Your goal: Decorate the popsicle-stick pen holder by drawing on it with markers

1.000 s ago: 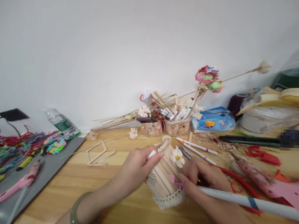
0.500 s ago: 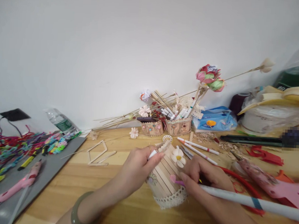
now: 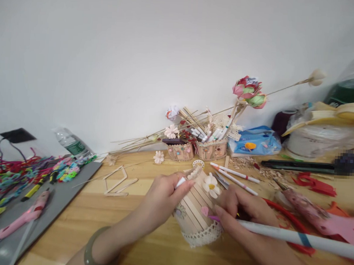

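Observation:
My left hand (image 3: 164, 193) grips the rim side of a craft-stick holder (image 3: 197, 200) that lies tilted on the table. A small white piece, perhaps a pen cap, pokes out between its thumb and fingers. White lace, a white flower with a yellow centre and a drawn daisy decorate the holder. A pink heart (image 3: 204, 211) sits on its sticks. In my right hand (image 3: 244, 211), closed, is a white marker (image 3: 281, 232) with a teal band. Its purple tip (image 3: 214, 218) points at the heart, with a small gap between them.
Loose markers (image 3: 236, 177) and scissors lie behind the holder. A pink glue gun (image 3: 306, 212) and red scraps are at right. Two decorated stick pots (image 3: 211, 149) stand at the back. A grey board (image 3: 63, 197) bears colourful pipe-cleaner pieces and a pink tool at left.
The marker's purple tip has drawn back slightly to the right, from against the pink heart to just off it. My left hand and the holder look unchanged.

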`<move>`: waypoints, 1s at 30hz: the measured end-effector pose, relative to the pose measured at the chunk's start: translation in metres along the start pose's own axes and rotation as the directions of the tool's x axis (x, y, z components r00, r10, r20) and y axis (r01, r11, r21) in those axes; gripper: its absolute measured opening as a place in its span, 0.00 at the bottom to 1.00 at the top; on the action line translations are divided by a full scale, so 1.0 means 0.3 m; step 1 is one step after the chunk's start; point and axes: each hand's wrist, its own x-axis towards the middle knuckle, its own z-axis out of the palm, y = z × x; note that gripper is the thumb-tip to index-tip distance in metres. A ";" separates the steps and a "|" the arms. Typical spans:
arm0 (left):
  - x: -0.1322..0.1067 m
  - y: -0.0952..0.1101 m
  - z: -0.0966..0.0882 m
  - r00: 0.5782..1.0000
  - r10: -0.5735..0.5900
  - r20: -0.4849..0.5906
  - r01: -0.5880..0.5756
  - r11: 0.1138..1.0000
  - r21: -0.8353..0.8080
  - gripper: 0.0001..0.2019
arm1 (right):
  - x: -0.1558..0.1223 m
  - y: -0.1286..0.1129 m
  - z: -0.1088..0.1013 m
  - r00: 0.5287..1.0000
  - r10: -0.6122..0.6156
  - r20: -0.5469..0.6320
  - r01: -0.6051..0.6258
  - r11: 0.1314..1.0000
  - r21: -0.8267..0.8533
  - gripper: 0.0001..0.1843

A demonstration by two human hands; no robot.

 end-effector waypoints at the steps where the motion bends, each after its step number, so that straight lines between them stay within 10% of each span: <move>1: 0.001 0.000 0.000 1.000 -0.002 0.002 0.002 1.000 -0.002 0.19 | -0.001 0.002 0.000 1.000 -0.003 -0.007 0.003 1.000 0.007 0.16; 30: -0.002 0.001 0.004 1.000 -0.008 -0.001 0.008 1.000 -0.004 0.20 | 0.005 -0.021 -0.003 0.997 0.057 -0.060 -0.058 0.998 -0.016 0.15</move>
